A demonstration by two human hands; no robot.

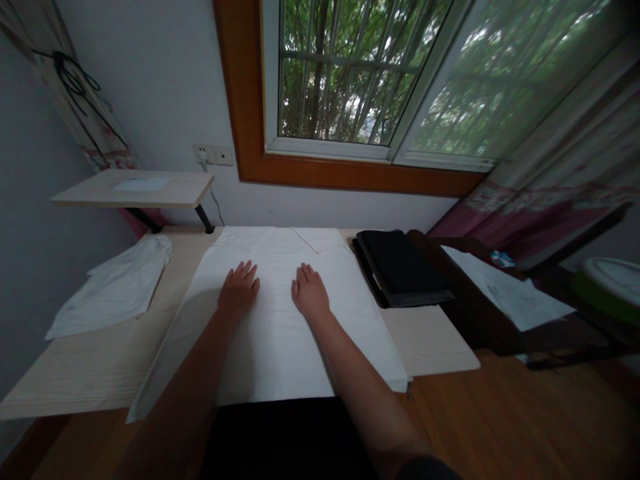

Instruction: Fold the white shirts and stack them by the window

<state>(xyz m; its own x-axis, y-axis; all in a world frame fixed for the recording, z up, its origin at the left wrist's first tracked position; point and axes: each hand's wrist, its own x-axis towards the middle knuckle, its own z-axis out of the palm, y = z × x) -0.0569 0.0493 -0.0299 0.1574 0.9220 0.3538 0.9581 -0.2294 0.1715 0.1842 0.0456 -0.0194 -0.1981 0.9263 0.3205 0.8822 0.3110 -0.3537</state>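
Note:
A large white cloth [280,353] lies spread over the middle of the table, its near edge hanging slightly past the front. Its exact kind I cannot tell; a thin seam or crease line shows near its far end. On the left half of the cloth my left hand [240,290] lies flat, palm down, fingers a little apart. My right hand [310,292] rests palm down to the right of it, fingers stretched forward and the thumb toward the left hand. Neither hand grips the fabric.
A folded white garment [115,287] lies at the left of the wooden table [95,373], below a small raised shelf [175,192]. Right of the cloth sit black folders [405,267]. Farther right, papers [505,287] lie on a dark surface. A window [360,80] is ahead.

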